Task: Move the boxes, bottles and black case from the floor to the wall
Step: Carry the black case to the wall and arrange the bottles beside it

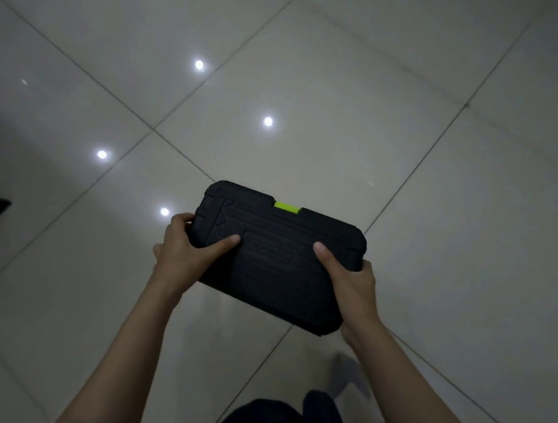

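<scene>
both hands, left hand (185,252) and right hand (346,280), grip the black case (275,256) above bare floor tiles (396,95).

The scene is dim and greyish. Small bright spots of overhead light glare off the glossy tiled floor (324,68), most of them left of and beyond the black case (275,256), whose ribbed surface is hard to read in the dark. Grout lines bow toward the edges, and the corners darken. Below the case, a foot (346,373) is smeared by motion blur.
</scene>
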`<state>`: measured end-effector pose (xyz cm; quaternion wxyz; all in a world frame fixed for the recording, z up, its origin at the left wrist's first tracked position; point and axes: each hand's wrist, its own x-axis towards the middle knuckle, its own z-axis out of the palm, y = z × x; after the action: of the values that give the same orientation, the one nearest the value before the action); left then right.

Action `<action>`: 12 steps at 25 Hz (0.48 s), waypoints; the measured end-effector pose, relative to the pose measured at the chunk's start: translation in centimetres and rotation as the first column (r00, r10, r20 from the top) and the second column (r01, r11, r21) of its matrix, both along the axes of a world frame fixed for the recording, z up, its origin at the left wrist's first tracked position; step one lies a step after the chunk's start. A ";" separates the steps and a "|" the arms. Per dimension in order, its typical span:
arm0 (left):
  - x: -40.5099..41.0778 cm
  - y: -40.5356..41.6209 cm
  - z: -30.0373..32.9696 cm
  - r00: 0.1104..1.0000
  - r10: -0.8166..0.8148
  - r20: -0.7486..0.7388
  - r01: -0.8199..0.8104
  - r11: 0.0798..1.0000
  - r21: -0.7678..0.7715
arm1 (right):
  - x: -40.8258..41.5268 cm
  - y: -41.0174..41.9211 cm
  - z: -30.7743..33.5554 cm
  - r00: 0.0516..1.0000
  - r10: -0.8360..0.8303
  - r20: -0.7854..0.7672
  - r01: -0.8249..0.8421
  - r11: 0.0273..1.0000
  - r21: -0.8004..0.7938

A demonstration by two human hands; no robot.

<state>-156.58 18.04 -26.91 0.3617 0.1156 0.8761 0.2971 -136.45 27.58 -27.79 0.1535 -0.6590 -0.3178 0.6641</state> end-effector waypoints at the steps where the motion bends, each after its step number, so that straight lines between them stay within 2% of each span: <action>1: 0.2 0.7 3.4 1.000 -0.005 -0.006 0.005 0.999 0.041 | 0.4 1.2 3.5 1.000 0.004 -0.024 -0.004 1.000 0.027; 3: 0.7 2.0 10.6 1.000 0.002 0.015 -0.005 0.985 0.172 | 1.4 3.9 11.0 0.996 0.013 -0.085 -0.006 0.996 0.092; 6: 2.7 3.8 22.7 0.985 -0.003 0.173 -0.059 0.933 0.355 | 3.6 7.2 24.1 0.988 0.064 -0.139 -0.039 0.983 0.180; 8: 4.9 4.9 31.2 0.975 -0.039 0.217 -0.060 0.900 0.431 | 5.8 8.4 33.1 0.983 0.095 -0.160 -0.052 0.966 0.252; 10: 8.0 6.3 39.6 0.979 -0.089 0.182 -0.019 0.855 0.518 | 9.0 9.2 41.9 0.985 0.093 -0.145 -0.034 0.931 0.364; 12: 11.6 7.7 47.2 0.983 -0.156 0.101 0.065 0.798 0.599 | 12.9 9.7 49.3 0.993 0.083 -0.089 -0.025 0.854 0.519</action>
<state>-144.99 25.78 20.27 0.3870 0.2518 0.7022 0.5419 -123.54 37.30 21.56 0.3229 -0.5477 -0.4940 0.5931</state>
